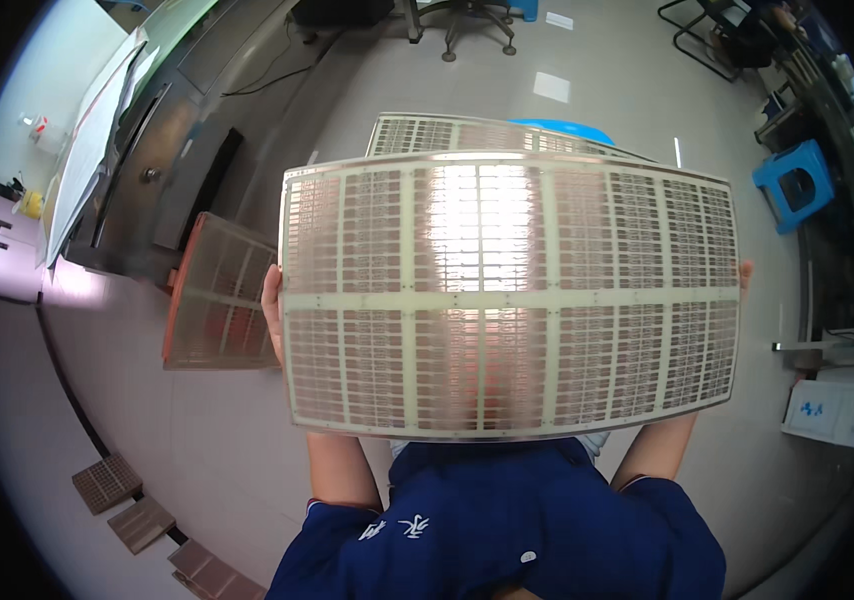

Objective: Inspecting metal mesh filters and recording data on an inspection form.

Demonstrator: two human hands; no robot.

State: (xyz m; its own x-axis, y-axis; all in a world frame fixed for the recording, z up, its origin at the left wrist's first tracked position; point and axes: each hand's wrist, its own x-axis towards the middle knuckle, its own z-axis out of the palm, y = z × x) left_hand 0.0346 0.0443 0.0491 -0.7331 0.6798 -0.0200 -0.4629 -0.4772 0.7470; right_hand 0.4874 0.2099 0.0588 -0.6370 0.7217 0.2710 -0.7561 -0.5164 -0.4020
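We clamp our left hand and right hand on the panel's side edges, keeping its patterned face untouched.

Both forearms raised from lower edge, bare below short dark-blue sleeves, elbows bent, angled up and slightly outward. Left hand gripping panel's left edge about mid-height; fingers curled round rim, mostly hidden behind sheet, only knuckles and thumb side showing. Right hand clamped on opposite edge, slightly higher than left grip; just sliver of fingers visible past rim. Wrists concealed behind sheet. Hands well apart, full panel width between grips.
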